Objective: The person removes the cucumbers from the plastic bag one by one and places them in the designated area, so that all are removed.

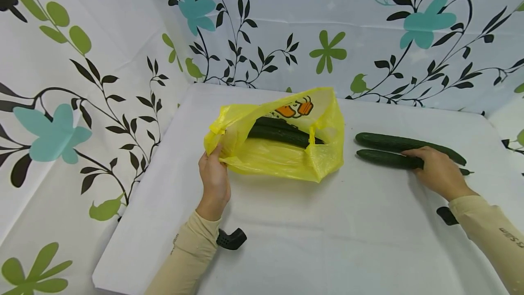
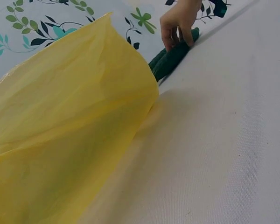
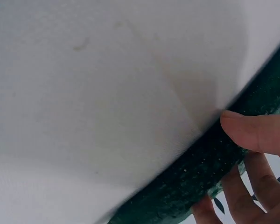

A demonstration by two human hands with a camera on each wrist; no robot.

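A yellow plastic bag (image 1: 262, 163) lies on the table with its mouth held open, and dark green cucumbers (image 1: 282, 135) show inside it. My left hand (image 1: 214, 181) pinches the bag's left rim. To the right, two more cucumbers lie side by side on the table. My right hand (image 1: 440, 172) grips the nearer cucumber (image 1: 386, 159) around its middle; the farther cucumber (image 1: 405, 142) lies just behind it. In the right wrist view, the thumb and fingers (image 3: 256, 133) lie on opposite sides of the gripped cucumber (image 3: 177, 186). The bag (image 2: 74, 121) fills much of the left wrist view.
A white-covered table (image 1: 311, 240) carries everything. Behind and to the left hangs a patterned curtain (image 1: 266, 26) with leaves and flowers. Black wrist devices (image 1: 231, 239) show beside both forearms.
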